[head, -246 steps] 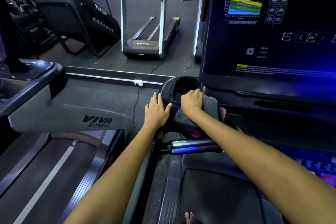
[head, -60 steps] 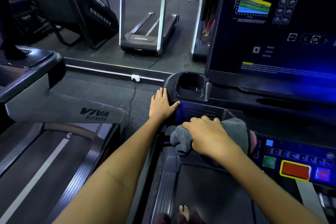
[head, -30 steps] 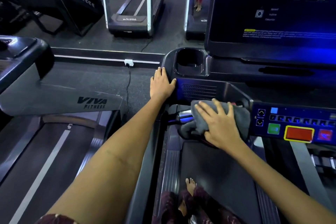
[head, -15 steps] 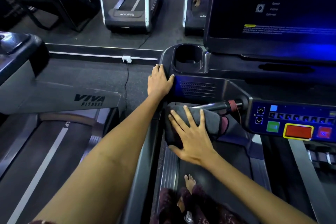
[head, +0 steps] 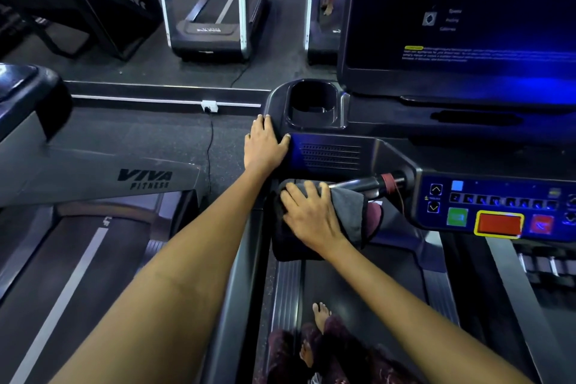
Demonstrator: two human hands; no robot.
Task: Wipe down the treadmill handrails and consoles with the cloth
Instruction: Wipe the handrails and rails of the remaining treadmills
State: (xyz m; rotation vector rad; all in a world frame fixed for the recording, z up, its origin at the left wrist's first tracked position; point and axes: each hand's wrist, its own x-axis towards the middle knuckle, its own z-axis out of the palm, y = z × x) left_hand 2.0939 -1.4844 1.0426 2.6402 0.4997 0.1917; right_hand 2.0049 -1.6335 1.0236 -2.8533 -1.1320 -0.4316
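- We stand on a treadmill whose big dark screen [head: 461, 19] fills the far right, lit blue along its lower edge.
- To the left lies a neighbouring treadmill [head: 93, 178], its grey side arm marked VIVA FITNESS, with a white stripe running down its belt.
- Below the screen, the console [head: 330, 153] has a vented panel and, at its far left corner, an empty cup holder [head: 311, 103].
- On the right, nearer to us, a button panel [head: 498, 206] shows a green key, a yellow-framed red key and a smaller red one.
- A short metal handrail [head: 361, 184] juts left from that panel, with a red band near its root.
- The grey cloth [head: 349, 212] lies draped over the handrail's left end, a maroon underside showing at its right edge.
- Our right hand [head: 311, 218] presses flat on the cloth, fingers spread and nearly straight, not clenched.
- Our left hand [head: 265, 143] rests on the console's left edge just beside the cup holder, fingers extended, thumb laid along the near face, grasping nothing.
- A bare foot [head: 321, 313] shows on the belt near us.
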